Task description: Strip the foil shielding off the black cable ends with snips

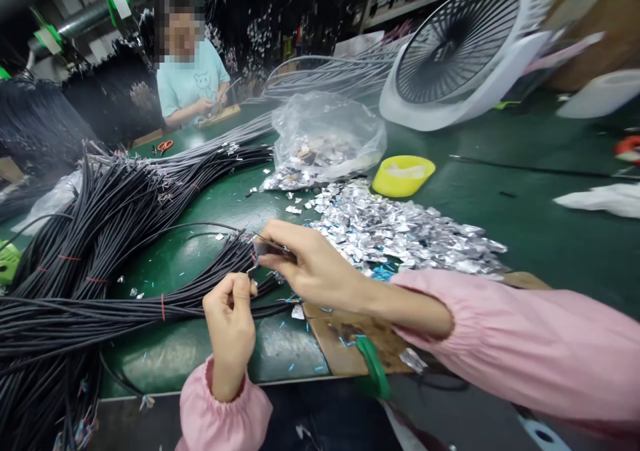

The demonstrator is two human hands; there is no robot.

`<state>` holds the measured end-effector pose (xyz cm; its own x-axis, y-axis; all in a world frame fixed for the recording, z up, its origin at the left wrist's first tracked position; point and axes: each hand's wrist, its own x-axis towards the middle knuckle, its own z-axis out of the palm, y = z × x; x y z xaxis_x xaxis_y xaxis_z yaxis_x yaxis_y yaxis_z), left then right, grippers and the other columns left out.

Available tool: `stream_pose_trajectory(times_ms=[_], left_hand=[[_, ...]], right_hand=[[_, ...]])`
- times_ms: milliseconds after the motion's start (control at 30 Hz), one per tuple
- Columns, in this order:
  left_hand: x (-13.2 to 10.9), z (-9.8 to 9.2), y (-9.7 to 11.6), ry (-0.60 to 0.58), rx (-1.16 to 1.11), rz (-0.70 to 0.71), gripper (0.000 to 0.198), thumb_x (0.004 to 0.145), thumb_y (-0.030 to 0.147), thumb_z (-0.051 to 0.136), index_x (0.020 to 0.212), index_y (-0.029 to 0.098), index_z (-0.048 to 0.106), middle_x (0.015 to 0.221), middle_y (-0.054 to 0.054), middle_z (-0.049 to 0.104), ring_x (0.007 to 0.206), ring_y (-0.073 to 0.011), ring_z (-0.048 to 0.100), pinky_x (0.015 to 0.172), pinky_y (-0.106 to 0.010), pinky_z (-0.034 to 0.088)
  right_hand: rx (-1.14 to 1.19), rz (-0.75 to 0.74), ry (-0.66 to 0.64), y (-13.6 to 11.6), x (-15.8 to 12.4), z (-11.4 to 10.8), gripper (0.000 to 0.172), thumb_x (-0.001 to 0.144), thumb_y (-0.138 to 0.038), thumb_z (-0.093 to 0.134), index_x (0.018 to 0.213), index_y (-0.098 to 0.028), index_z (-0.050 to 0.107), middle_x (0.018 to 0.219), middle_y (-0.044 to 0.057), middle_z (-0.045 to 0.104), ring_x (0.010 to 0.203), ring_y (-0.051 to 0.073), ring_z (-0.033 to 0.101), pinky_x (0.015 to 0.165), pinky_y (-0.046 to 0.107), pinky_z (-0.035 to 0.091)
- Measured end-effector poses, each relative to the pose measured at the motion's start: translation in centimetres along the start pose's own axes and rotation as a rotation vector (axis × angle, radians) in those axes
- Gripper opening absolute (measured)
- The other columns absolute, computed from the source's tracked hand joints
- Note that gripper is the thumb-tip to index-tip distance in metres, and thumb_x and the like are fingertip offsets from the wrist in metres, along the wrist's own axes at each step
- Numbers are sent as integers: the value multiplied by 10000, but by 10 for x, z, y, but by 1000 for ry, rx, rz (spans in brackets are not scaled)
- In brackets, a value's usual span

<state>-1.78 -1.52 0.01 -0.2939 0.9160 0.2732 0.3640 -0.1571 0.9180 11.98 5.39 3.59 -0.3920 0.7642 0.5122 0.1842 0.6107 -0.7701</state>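
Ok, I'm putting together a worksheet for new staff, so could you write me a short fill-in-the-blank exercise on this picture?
1. The left hand and right hand come out of sleeves coloured ____.
2. The black cables lie mostly on the picture's ____ side.
3. The container beside the silvery scraps is bright ____.
4. The tabletop is dark ____.

Missing words: pink; left; yellow; green.
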Motion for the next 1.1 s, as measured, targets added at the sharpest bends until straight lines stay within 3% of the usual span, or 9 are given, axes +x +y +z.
stream_pose_trajectory(times_ms=[100,133,267,367,600,833,1100], left_hand=[[-2,0,-3,10,-62,-35,481,843,527,455,519,173,427,452,40,299,409,-77,265,388,-201,238],[-2,1,-3,4,-80,-43,483,840,534,458,520,173,426,452,39,299,406,-76,266,383,-200,239],[-3,1,-1,40,-105,-51,454,809,531,502,535,170,474,446,35,331,395,-75,290,365,-192,243],[-4,2,1,78,-80,-42,391,796,474,534,560,162,539,452,24,394,401,-77,333,364,-184,260],[-6,3,1,94,-84,-52,247,764,346,580,623,149,628,525,1,546,440,-83,473,394,-166,355],[-6,10,4,112,-221,-116,182,656,268,682,588,141,570,473,36,519,362,-78,493,354,-158,378],[-7,8,2,142,-240,-93,187,678,244,669,572,140,556,465,31,536,381,-86,530,372,-154,407]], right_hand=[[9,82,260,7,2,-6,96,757,-112,489,707,-183,448,665,-10,467,610,124,425,583,263,355],[13,105,280,9,1,-7,76,768,-130,501,721,-179,468,668,-8,482,613,126,439,586,265,364],[-11,3,17,5,-7,-7,90,814,-173,524,733,-165,562,712,21,566,661,136,505,608,264,391],[-42,-39,-88,0,-11,-5,164,843,-202,528,699,-151,587,656,18,549,618,124,491,572,247,379],[-98,-71,-73,-2,-13,-4,168,841,-159,510,678,-152,553,617,5,503,584,121,457,551,241,355],[-141,-100,-87,-6,-17,-1,147,803,-55,426,761,-148,532,680,27,526,608,127,466,554,238,364],[-41,-11,-110,-8,-16,-4,110,728,-90,511,665,-144,584,572,-21,501,523,89,427,523,212,346]])
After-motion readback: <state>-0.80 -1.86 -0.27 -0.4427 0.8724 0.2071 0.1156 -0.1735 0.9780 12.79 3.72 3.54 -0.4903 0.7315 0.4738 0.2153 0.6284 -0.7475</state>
